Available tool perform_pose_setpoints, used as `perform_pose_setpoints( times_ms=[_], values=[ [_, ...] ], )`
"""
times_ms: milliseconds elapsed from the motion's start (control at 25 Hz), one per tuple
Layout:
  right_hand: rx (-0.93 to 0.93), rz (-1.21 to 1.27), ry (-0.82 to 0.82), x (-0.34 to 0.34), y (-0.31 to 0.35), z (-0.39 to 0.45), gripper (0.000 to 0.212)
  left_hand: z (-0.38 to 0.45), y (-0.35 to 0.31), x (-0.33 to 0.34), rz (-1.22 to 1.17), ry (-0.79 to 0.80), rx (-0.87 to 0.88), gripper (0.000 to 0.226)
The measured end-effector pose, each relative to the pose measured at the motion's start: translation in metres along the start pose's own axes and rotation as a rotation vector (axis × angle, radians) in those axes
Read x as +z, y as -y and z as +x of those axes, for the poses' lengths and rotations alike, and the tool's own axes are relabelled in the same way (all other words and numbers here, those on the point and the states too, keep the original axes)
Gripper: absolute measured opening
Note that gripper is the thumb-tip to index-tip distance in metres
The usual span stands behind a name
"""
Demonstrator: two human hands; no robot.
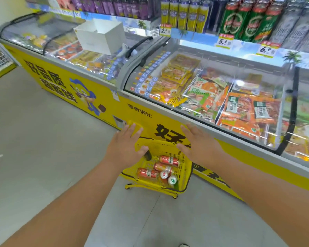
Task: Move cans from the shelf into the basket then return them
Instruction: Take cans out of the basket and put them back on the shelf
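1. We reach both bare forearms forward from the lower corners of the frame toward its centre.
2. Our left hand [125,148] is palm-down, fingers straight and spread.
3. Our right hand [199,144] matches it, fingers extended, holding nothing.

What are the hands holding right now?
Nothing. The left hand and right hand are both open with spread fingers above the yellow basket, where the red cans lie.
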State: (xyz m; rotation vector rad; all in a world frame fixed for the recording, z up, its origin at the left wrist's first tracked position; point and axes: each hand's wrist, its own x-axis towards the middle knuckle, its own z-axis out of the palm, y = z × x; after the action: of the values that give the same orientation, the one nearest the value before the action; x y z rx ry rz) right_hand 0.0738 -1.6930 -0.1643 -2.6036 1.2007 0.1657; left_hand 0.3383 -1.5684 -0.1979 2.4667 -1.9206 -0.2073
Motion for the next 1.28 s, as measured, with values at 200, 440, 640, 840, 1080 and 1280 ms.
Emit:
perform_pose_setpoints(
  times_ms=[200,440,640,840,1080,1280],
  values=[
    [0.043,-0.003,0.076,0.047,-0.007,0.045,0.078,0.029,0.021,0.046,-0.021,0.08,-0.002,0.1],
    [0.108,0.009,0.112,0.103,-0.003,0.106,0.079,0.076,0.07,0.117,-0.001,0.187,0.036,0.1],
    [0.176,0.006,0.134,0.167,-0.009,0.15,0.079,0.109,0.096,0.18,-0.079,0.264,0.034,0.098],
    [0.199,-0.035,0.207,0.253,-0.036,0.182,0.078,0.119,0.103,0.276,-0.172,0.326,-0.054,0.102],
    [0.206,-0.045,0.261,0.353,-0.073,0.207,0.081,0.129,0.095,0.385,-0.266,0.423,-0.176,0.1],
    [0.21,-0.072,0.299,0.407,-0.091,0.235,0.083,0.14,0.088,0.447,-0.328,0.43,-0.272,0.087]
  ],
)
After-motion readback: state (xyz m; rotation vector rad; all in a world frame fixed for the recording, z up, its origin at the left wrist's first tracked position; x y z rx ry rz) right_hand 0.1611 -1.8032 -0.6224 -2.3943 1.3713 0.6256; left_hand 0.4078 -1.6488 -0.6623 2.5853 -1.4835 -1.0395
